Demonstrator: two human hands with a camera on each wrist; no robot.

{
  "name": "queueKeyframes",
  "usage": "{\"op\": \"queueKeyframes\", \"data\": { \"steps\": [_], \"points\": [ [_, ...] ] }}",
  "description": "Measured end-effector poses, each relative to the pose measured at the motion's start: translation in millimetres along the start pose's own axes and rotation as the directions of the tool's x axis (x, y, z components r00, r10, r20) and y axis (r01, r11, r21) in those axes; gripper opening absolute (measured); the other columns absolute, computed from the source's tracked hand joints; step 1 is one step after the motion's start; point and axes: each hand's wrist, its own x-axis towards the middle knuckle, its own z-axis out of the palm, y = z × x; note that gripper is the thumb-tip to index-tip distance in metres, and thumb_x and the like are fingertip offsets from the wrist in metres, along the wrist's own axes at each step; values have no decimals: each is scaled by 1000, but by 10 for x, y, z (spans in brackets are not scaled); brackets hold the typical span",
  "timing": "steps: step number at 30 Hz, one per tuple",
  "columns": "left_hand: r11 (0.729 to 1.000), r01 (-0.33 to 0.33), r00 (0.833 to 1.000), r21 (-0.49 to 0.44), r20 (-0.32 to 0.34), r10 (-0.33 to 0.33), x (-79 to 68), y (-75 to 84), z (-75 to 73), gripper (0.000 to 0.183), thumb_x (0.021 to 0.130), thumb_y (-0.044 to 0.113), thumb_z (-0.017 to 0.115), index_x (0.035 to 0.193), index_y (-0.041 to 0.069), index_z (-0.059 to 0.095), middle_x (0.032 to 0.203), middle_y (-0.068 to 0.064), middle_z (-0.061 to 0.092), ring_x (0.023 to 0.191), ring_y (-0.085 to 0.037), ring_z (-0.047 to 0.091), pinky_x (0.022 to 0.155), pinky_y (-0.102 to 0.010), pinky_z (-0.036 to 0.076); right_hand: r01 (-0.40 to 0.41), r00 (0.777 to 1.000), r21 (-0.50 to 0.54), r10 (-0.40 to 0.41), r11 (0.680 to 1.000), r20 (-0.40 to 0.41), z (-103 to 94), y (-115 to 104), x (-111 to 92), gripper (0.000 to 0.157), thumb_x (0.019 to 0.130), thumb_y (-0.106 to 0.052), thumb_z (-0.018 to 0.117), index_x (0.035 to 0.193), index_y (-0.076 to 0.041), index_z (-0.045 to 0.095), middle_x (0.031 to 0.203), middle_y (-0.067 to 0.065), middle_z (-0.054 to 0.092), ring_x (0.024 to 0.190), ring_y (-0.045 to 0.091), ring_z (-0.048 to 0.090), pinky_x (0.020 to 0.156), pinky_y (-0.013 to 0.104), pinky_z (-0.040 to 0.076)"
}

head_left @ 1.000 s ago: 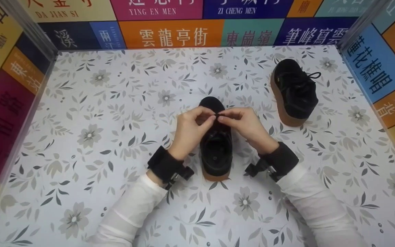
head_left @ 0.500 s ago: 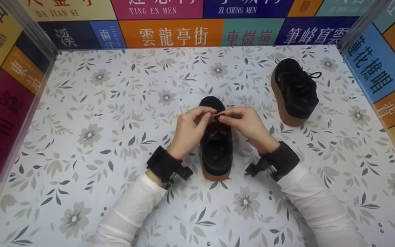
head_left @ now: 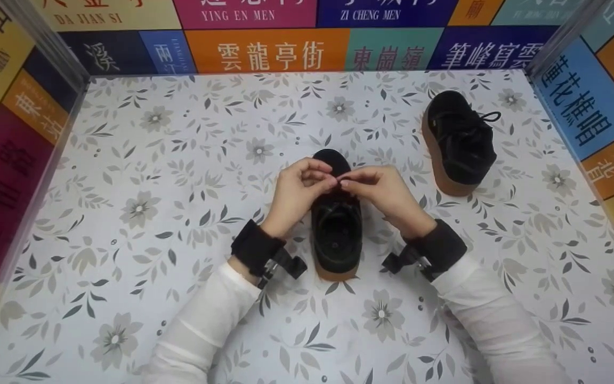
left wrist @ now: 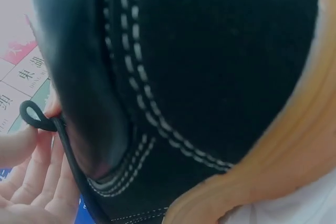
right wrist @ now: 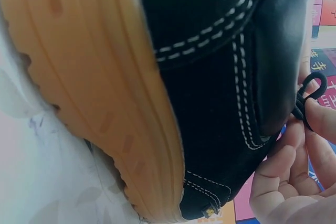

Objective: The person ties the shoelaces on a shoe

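Note:
A black shoe [head_left: 337, 240] with a tan sole stands in the middle of the table, toe pointing away from the person. Over its tongue, the left hand [head_left: 297, 193] and the right hand [head_left: 387, 194] meet almost fingertip to fingertip. Thumb and fingers of each pinch the thin black shoelace. A small loop of the shoelace [left wrist: 34, 116] sticks up beside the thumb in the left wrist view. On the right, the right wrist view has a looped shoelace [right wrist: 316, 84] at the thumb and fingertips. The hands partly hide the laced part of the shoe.
A second black shoe [head_left: 459, 144], its lace loop sticking out to the right, stands at the back right. The table [head_left: 205, 144] wears a white leaf-and-flower cover. Colourful lettered panels [head_left: 267, 50] wall it at the back and both sides.
The left hand's thumb has shifted right, close to the right fingertips, and its other fingers have spread a little. The right hand stays nearly in place. Both shoes are where they were.

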Motion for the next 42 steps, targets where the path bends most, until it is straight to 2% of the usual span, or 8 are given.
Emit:
{"op": "queueKeyframes", "data": {
  "steps": [7,12,16,22,31,37,39,42],
  "points": [
    [999,-37,999,29,-17,37,-18,-39,34,21,87,-4,84,105,-7,72,99,-23,78,86,-12,74,83,-22,62,-5,1000,30,5,1000,-2,4,-1,-7,16,97,1,73,109,10,79,84,-18,77,74,1,68,70,17,56],
    [988,-115,993,104,-26,118,-44,-47,55,21,86,-1,85,102,-6,72,97,-22,78,88,-24,77,81,-24,63,-4,1000,40,5,999,-3,9,-8,-14,15,97,2,72,109,8,80,84,-19,78,72,1,67,69,17,55],
    [960,-196,979,201,-15,203,-69,-61,68,20,87,3,86,101,-4,73,97,-19,79,89,-30,78,80,-26,63,-8,1000,42,9,999,-9,8,-20,-27,17,97,2,72,110,11,78,83,-18,77,72,1,66,69,17,55],
    [905,-288,953,313,5,302,-83,-74,93,19,88,6,85,100,-3,73,98,-17,79,88,-28,78,81,-33,65,-5,1000,29,6,1000,-23,8,-31,-41,20,97,2,72,112,15,76,82,-18,76,72,1,65,69,17,55],
    [881,-279,956,381,28,291,-65,-83,65,26,88,12,85,108,-3,76,105,-16,75,89,-27,74,80,-32,63,32,999,30,-31,999,-19,4,-17,-49,20,97,2,73,112,16,75,86,-17,78,74,1,67,70,16,56],
    [859,-275,961,432,110,253,-48,-90,37,26,93,15,80,110,-4,80,115,-17,76,111,-33,71,102,-43,57,36,999,46,-35,998,-12,2,-2,-35,21,96,2,73,114,13,76,86,-14,78,72,3,66,69,17,56],
    [852,-280,960,442,129,248,-41,-89,36,25,95,15,79,109,-5,81,114,-18,77,113,-36,70,107,-46,53,33,999,58,-32,998,-14,0,0,-31,20,96,3,74,113,11,76,85,-13,77,71,3,67,69,18,56],
    [842,-288,958,456,138,253,-34,-87,34,23,95,16,79,106,-4,81,108,-18,79,107,-36,69,103,-47,52,28,999,70,-27,997,-22,-4,5,-27,17,94,2,76,110,9,77,85,-9,77,71,4,67,68,18,56]
  ]
}}
